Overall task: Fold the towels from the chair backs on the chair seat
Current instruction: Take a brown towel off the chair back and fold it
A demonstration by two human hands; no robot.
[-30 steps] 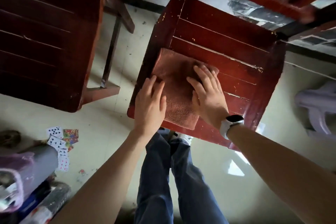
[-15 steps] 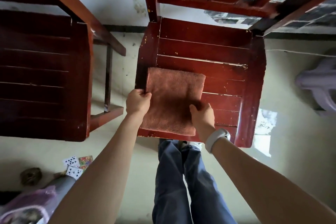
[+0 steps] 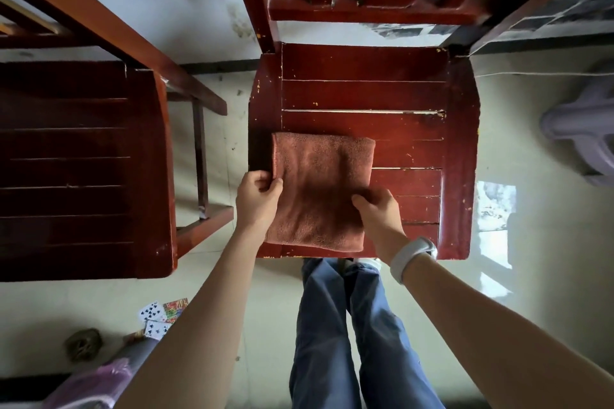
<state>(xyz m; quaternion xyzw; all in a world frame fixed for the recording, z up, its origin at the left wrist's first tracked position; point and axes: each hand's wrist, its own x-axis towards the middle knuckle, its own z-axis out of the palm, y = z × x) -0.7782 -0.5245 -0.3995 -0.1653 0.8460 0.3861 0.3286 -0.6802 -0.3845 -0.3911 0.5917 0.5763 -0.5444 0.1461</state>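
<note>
A rust-brown towel (image 3: 320,189), folded into a rectangle, lies on the front left part of the red wooden chair seat (image 3: 408,129). My left hand (image 3: 257,197) pinches the towel's left edge about halfway along. At the towel's right edge, my right hand (image 3: 377,209) grips the cloth with curled fingers; a white band sits on that wrist. The chair's slatted back (image 3: 365,7) rises at the top of the view and carries no towel.
A second dark red chair (image 3: 83,169) stands close on the left, with a narrow floor gap between the two. Playing cards (image 3: 159,315) and clutter lie on the floor at lower left. A pale plastic stool (image 3: 584,133) is at the right. My legs are below the seat's front edge.
Both hands went from pressing flat on top of the towel to gripping its left and right edges. The towel now lies squarer on the seat, and my view has tilted up toward the chair back.
</note>
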